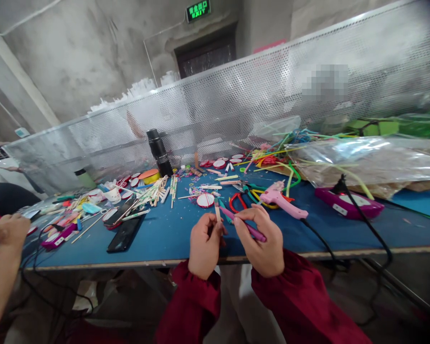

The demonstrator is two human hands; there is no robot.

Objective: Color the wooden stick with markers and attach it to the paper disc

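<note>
Left hand and right hand close together at the near table edge, both pinching.
Left: fingers curled, thumb pressing a pale stick, held upright. Right: thumb and forefinger grip a purple pen, slanted, tip beside the stick; contact cannot be told from here. Forearms in dark red sleeves rise from below the edge, angled toward each other. Just beyond the hands on the blue table, a red-rimmed disc; to their right, a pink glue gun; to their left, a black phone; farther back, a black bottle.
</note>
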